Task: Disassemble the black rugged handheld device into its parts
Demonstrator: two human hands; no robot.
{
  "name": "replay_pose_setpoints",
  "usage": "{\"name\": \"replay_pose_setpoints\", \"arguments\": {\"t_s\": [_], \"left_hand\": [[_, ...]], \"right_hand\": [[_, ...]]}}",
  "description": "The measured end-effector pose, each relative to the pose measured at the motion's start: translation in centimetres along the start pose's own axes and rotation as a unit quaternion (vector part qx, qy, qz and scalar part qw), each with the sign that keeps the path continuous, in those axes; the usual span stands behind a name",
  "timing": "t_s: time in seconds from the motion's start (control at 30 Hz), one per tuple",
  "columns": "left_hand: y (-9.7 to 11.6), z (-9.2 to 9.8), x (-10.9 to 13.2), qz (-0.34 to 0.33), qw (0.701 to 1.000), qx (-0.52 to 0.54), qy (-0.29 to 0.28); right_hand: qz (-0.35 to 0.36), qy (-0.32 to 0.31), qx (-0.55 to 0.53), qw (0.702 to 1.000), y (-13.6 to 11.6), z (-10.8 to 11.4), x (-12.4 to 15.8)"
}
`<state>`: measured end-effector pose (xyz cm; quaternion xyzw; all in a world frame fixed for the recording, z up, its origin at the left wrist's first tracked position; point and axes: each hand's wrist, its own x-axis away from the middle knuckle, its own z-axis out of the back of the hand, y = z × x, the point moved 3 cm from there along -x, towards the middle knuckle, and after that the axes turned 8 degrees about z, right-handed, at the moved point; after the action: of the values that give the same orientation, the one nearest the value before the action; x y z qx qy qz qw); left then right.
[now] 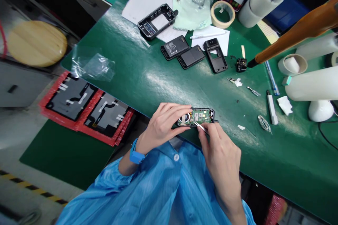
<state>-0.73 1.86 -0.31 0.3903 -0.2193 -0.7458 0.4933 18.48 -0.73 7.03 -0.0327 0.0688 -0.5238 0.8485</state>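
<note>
An opened handheld device (201, 116) with a bare green circuit board lies at the near edge of the green bench (137, 73). My left hand (163, 123) grips its left end, fingers curled over the top edge. My right hand (219, 151) pinches thin metal tweezers (199, 125), whose tips rest on the board near its middle. A blue wrist strap (136, 155) sits on my left wrist, and blue smock sleeves cover my arms.
Farther back lie a black frame (157, 20), two black battery-like covers (182, 51), another housing (216, 56), a tape roll (223, 13), white rolls (311, 84), a pen-like tool (271, 107) and a brown-handled tool (293, 35). Red trays (87, 107) with black panels sit lower left.
</note>
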Motion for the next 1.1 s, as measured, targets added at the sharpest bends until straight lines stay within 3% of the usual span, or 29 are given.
{"name": "replay_pose_setpoints", "arguments": {"t_s": [0.5, 0.8, 1.1], "left_hand": [[0.25, 0.12, -0.14, -0.011, 1.0, -0.026, -0.002], [0.46, 0.2, -0.19, -0.006, 1.0, -0.027, -0.01], [0.54, 0.1, -0.12, 0.003, 1.0, -0.021, 0.004]], "right_hand": [[-0.019, 0.007, 0.003, 1.0, -0.29, -0.32, 0.17], [-0.012, 0.053, 0.003, 0.999, -0.66, -0.51, 0.37], [-0.006, 0.007, 0.035, 0.999, -0.69, 0.26, -0.38]]}}
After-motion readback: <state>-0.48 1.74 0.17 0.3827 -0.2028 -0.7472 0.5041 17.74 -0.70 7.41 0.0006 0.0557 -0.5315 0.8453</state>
